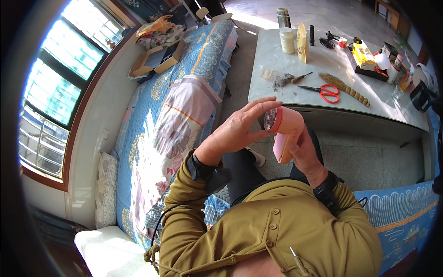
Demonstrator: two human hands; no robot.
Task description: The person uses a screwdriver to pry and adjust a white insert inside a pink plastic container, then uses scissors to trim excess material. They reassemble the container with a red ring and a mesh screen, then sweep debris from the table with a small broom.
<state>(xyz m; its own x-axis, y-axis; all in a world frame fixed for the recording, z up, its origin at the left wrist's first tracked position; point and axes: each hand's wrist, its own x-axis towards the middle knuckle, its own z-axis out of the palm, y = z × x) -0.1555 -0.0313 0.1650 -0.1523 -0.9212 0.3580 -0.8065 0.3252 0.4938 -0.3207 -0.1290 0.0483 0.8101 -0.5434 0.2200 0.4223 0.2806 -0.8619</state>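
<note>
My right hand (305, 155) is wrapped around the handle of a pink fabric shaver (290, 121). The shaver's round metal-mesh head, ringed in red, faces left. My left hand (238, 128) is at that head, fingers and thumb spread around it; whether they touch it I cannot tell. On the table ahead lie a pile of grey lint (283, 80), a clear plastic piece (268, 73) and a small tool with a brown handle (301, 78). Scissors with red handles (327, 93) rest closed beside a straw whisk (342, 88).
Along the table (263, 93) stand a steel thermos (283, 19), a white jar (287, 39), a yellowish bag (303, 43) and a black flashlight (312, 35). A yellow box (363, 55) sits in a crowded dark tray. To my left, a blue-covered bed (193, 69) bears a cardboard box (157, 60) and cloth.
</note>
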